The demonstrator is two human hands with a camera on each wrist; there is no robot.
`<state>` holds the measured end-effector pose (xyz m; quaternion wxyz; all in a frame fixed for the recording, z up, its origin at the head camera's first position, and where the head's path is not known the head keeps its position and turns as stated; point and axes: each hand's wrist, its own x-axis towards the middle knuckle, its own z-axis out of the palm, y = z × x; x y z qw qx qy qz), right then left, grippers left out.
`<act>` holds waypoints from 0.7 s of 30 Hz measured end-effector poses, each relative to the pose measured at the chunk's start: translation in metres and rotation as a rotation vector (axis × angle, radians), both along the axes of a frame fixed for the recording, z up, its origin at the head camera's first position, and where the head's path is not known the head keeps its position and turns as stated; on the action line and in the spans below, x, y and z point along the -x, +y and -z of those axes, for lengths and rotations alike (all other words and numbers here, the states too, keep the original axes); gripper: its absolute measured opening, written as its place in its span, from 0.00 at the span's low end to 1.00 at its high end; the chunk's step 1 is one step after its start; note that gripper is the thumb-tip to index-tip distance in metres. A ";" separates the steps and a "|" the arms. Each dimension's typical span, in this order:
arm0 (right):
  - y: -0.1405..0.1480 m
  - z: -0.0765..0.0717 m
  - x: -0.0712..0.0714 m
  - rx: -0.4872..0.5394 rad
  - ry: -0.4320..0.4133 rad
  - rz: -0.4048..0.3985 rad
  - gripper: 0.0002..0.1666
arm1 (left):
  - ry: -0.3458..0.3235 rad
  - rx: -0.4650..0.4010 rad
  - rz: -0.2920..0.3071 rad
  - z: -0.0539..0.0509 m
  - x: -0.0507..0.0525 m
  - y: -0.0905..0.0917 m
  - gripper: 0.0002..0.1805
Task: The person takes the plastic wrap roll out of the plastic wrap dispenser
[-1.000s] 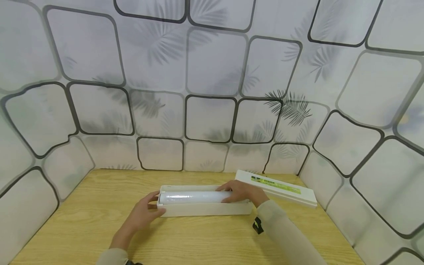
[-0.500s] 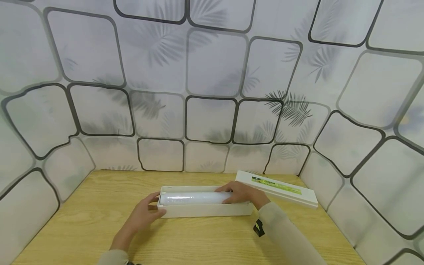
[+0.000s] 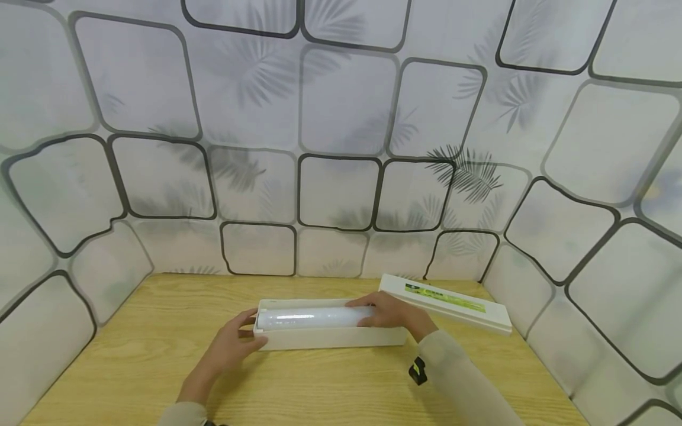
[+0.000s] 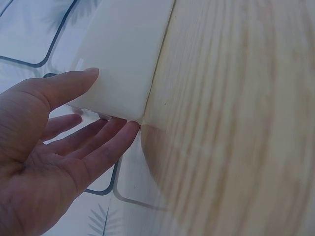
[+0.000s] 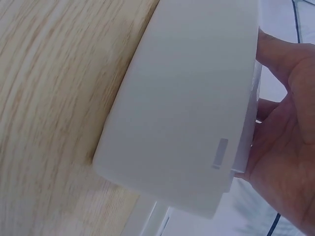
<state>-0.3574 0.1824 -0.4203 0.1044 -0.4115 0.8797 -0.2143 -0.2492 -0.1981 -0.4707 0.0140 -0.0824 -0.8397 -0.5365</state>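
A long white box point(image 3: 333, 338) stands uncovered on the wooden table, with a shiny film-wrapped roll point(image 3: 314, 318) lying lengthwise inside it. The left hand point(image 3: 230, 342) holds the box's left end, thumb on the front wall and fingers at the end wall; in the left wrist view this hand point(image 4: 64, 142) has its thumb over the box side point(image 4: 123, 54). The right hand point(image 3: 391, 310) reaches over the box's right end and grips the roll, thumb in front and fingers behind. In the right wrist view, the box wall point(image 5: 182, 98) partly hides the fingers of the right hand point(image 5: 288, 118).
A white lid point(image 3: 453, 303) with a green and yellow label lies slanted behind the right hand. The wooden table point(image 3: 314, 390) meets patterned walls point(image 3: 341, 195) at the back and sides. A black strap piece point(image 3: 418, 371) shows beside the right sleeve.
Both hands keep nearly the same places on the box and roll. The black piece by the right sleeve has shifted slightly down and to the right.
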 end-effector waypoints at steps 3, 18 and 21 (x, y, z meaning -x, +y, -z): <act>0.000 -0.001 -0.001 0.006 0.013 0.005 0.30 | -0.002 -0.002 0.001 0.000 0.000 0.000 0.39; -0.002 -0.004 -0.007 0.013 0.109 0.001 0.30 | -0.007 0.010 -0.001 -0.001 -0.001 0.000 0.39; -0.002 -0.004 -0.006 0.009 0.133 0.004 0.29 | -0.010 0.013 0.000 -0.002 -0.001 0.000 0.39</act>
